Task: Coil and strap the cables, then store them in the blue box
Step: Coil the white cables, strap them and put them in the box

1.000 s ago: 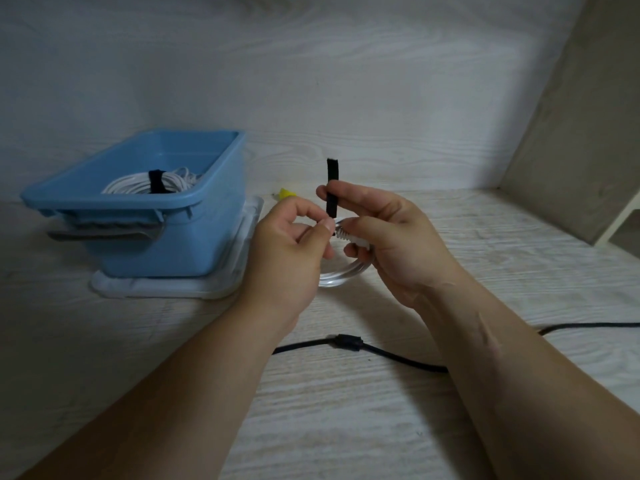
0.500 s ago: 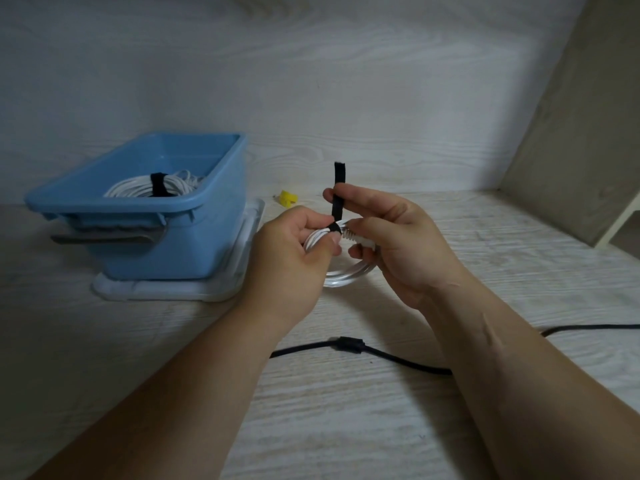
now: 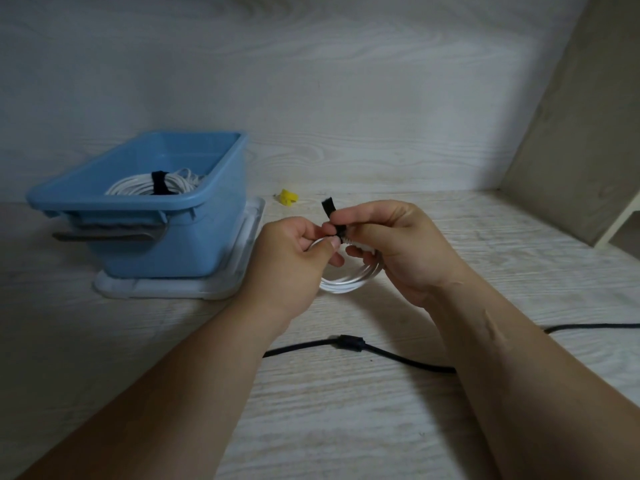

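On the table (image 3: 346, 427), blue box (image 3: 194, 244) holds strapped white coil (image 3: 138, 187).

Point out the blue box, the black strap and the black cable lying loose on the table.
blue box (image 3: 194, 251): head view, front wall.
black strap (image 3: 327, 206): head view, free upper end.
black cable (image 3: 349, 342): head view, thick plug section.
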